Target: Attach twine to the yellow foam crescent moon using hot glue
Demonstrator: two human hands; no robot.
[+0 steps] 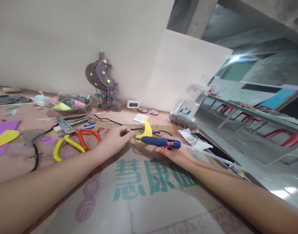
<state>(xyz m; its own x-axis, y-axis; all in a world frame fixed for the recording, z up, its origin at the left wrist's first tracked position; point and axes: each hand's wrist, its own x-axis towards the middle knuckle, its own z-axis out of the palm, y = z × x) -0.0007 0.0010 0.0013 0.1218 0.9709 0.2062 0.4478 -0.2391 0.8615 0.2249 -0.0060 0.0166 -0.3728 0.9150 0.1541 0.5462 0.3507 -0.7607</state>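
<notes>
My right hand (174, 156) is wrapped round a blue hot glue gun (154, 141), which points left and has a small red light and a clear glue stick at its back. Its nozzle lies close to the fingertips of my left hand (118, 138), which are pinched together beside a yellow crescent (147, 127). What those fingers hold is too small to make out. The crescent's lower part is partly behind the glue gun. Under both hands lies a cardboard sheet (110, 208) with green and purple printing.
Left of my hands are scissors with red and yellow handles (76, 143), purple foam (4, 138) and a bowl of craft pieces (68, 104). Behind stand a grey crescent ornament (101, 74) and a small digital clock (133, 104). Grey yarn (183, 121) and a dark phone-like slab (217, 148) are on the right.
</notes>
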